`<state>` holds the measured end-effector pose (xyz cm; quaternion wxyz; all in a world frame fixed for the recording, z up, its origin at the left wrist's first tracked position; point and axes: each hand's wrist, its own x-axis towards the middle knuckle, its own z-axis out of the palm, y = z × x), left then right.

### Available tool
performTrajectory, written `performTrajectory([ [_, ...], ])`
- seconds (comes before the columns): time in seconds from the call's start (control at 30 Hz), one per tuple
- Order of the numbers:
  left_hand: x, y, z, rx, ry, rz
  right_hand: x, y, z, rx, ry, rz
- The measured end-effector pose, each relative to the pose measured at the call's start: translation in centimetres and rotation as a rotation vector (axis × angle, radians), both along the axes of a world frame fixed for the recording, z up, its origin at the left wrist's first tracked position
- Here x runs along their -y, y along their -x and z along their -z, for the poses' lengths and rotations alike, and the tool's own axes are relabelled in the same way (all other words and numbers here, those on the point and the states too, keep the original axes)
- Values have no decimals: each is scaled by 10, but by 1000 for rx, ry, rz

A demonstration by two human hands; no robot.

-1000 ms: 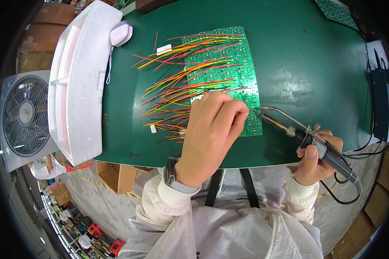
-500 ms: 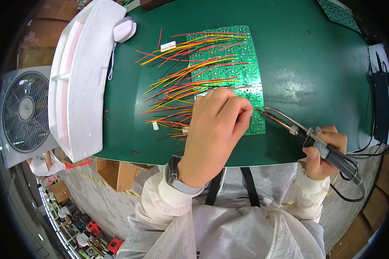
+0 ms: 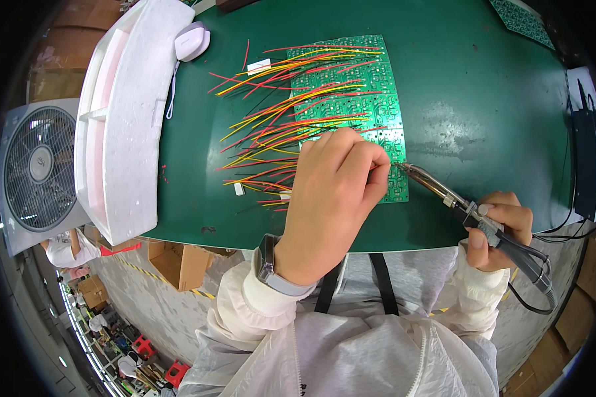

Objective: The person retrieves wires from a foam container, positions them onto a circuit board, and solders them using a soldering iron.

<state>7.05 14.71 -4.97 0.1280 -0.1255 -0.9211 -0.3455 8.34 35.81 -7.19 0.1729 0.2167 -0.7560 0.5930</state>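
Note:
My right hand [image 3: 500, 228] grips a soldering iron [image 3: 467, 210] with a thin metal tube fixed along its shaft. Its tip meets the right part of the green circuit board panel [image 3: 384, 109]. Over the panel's lower part, my left hand [image 3: 338, 192] is closed in a pinch, thumb against forefinger, just left of the iron's tip. What the pinch holds is hidden by the fingers. Rows of red, yellow and black wires [image 3: 265, 142] lie across the panel, their loose ends spreading left over the table. My left hand covers some of them.
A white foam tray [image 3: 136, 126] with compartments stands at the left, beside a white rounded device [image 3: 192, 43] with a strap. Small white blocks [image 3: 259, 66] lie by the wires. Another board panel [image 3: 520, 23] is at the far right. The iron's cable [image 3: 533, 306] hangs past the table edge.
The iron has tilted slightly, and its tip and tube now sit closer together at the board. My left hand stays nearly in place, still pinched. The whole view has shifted a little.

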Motion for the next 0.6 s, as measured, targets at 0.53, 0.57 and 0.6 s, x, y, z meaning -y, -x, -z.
performTrajectory([
  [0.53, 2, 1, 8, -83, -14, 26, 3, -1, 2, -66, 3, -24],
  [0.57, 2, 1, 8, -82, -8, 26, 3, -1, 2, -66, 2, -24],
  [0.6, 3, 1, 7, -80, -2, 25, 3, -1, 2, -67, 1, -23],
])
